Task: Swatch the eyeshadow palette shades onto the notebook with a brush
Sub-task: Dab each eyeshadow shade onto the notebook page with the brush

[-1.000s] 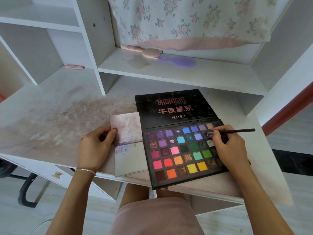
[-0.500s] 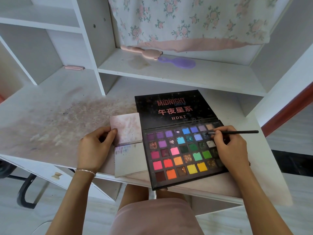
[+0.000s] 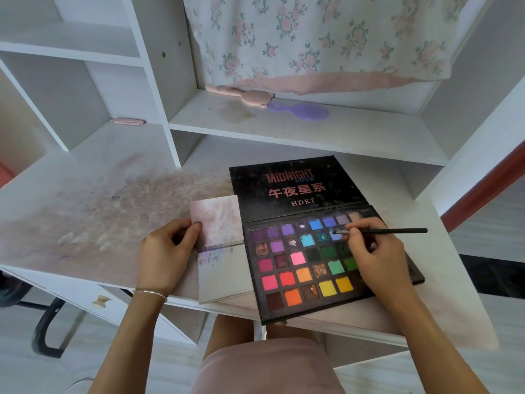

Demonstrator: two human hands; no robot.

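- On the white desk, toward five o'clock of its stained top, we see the open eyeshadow palette lying flat, its black lid folded back toward twelve o'clock and printed "MIDNIGHT" and "HDKT".
- At nine o'clock of the palette, touching its edge, lies the small open notebook; its far page is smudged pink, and its near page carries faint purple swatches along the top.
- Our left hand rests at the notebook's nine o'clock side, fingers curled, thumb tip pressing the edge of the far page.
- Our right hand lies over the palette's three o'clock columns, thumb and fingers pinching the thin black brush.
- The brush lies nearly level, handle pointing to three o'clock, bristles touching a periwinkle-blue pan in the second row.
- A silver bracelet circles our left wrist.
- At twelve o'clock, on the shelf, a pink brush and a purple hairbrush lie beneath a floral cloth.
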